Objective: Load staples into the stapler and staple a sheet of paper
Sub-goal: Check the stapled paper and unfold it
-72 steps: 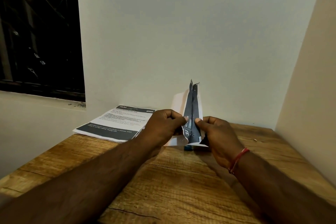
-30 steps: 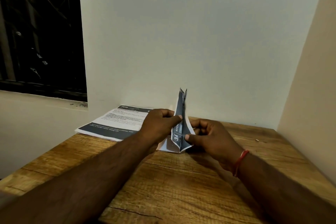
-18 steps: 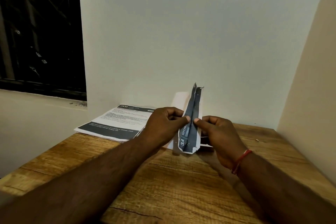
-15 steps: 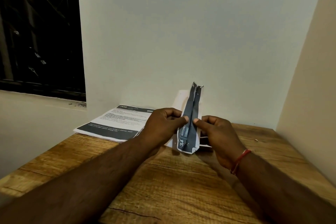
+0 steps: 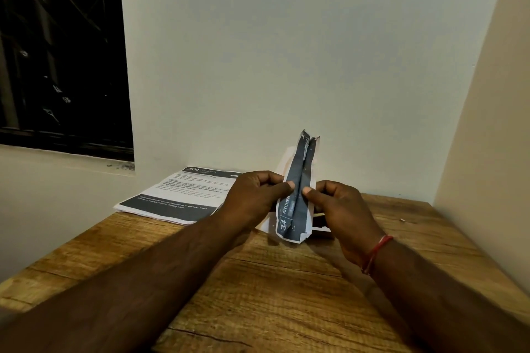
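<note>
Over the table (image 5: 258,304), left hand (image 5: 253,199) and right hand (image 5: 345,210) pinch the folded sheet (image 5: 296,206), half-hiding a dark object (image 5: 319,228).

Dark object (image 5: 319,227) on table (image 5: 286,295), mostly hidden behind folded sheet (image 5: 298,203) and right hand (image 5: 344,209); kind not discernible. Fingertips other than thumbs out of sight behind the sheet. Right corner of paper stack (image 5: 183,195) covered by left hand (image 5: 252,198); fine print unreadable. Pale speck (image 5: 402,220) far right, too small to identify. Window (image 5: 57,51) cropped left and top; forearms cropped at bottom.
</note>
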Demonstrator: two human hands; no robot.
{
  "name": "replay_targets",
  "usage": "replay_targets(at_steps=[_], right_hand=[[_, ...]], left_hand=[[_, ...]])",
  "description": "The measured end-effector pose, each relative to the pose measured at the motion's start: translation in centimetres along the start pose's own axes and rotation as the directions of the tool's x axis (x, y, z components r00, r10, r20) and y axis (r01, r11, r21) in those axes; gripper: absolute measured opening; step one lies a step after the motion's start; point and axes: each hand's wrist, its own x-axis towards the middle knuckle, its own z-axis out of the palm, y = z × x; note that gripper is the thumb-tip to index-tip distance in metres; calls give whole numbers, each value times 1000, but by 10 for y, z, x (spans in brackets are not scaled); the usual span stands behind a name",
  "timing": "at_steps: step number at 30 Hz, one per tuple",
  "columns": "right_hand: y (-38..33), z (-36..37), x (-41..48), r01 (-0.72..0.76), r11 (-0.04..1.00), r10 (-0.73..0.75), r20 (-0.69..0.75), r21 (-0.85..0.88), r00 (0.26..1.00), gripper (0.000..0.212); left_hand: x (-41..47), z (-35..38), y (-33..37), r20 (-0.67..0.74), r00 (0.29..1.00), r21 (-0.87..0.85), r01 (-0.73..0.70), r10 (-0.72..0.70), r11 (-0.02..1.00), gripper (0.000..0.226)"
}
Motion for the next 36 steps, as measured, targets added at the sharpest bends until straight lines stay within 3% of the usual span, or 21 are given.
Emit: replay_targets(at_steps=[7, 17, 23, 30, 36], right_hand=[[0, 0, 0, 2, 1000, -2, 11, -2, 1000, 26], [2, 5, -4, 91, 990, -84, 60, -112, 995, 23], [2, 2, -1, 94, 996, -94, -35, 0, 995, 24], [7, 5, -2, 171, 984, -170, 25, -51, 985, 15], [4, 4, -1, 129, 992, -129, -3, 4, 992, 16]], left_hand=[[2, -1, -1, -5, 1000, 20, -2, 3, 1000, 12], [1, -5, 1, -24, 991, 117, -131, 134, 985, 8], [-5, 0, 2, 13, 985, 189, -173, 174, 967, 8], [-7, 0, 6, -19, 983, 246, -173, 183, 954, 17], [-6, -1, 5, -22, 987, 162, -155, 161, 974, 18]])
